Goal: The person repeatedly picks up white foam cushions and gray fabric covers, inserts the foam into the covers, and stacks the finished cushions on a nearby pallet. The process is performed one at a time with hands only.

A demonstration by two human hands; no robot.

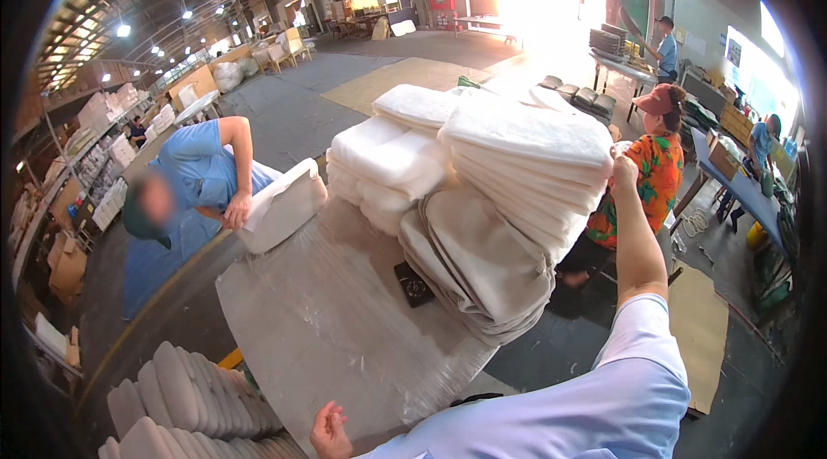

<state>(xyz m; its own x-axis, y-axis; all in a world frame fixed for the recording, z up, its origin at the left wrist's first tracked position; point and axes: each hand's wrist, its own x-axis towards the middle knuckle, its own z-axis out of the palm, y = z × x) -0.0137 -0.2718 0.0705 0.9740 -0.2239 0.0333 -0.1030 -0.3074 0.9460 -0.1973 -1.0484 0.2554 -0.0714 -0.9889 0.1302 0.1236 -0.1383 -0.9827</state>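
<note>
My right hand (624, 168), arm stretched out, is closed on the right end of a tall stack of white padding sheets (525, 136). Below that stack, a pile of beige fabric covers (482, 261) lies folded over. Low in the view, my left hand (331, 431) is at the near edge of the film-covered table (319, 321), its fingers loosely bent and nothing in them. A second heap of white padding (388, 157) rests to the left of the tall stack. Beside the beige covers is a small dark flat object (413, 284).
Across the table at left, a co-worker bends over a beige cushion (289, 205). Rows of beige cushions (194, 399) stand at the lower left. A person in a flowered shirt (650, 170) is close beyond my right hand. A blue-topped table (745, 187) is farther right.
</note>
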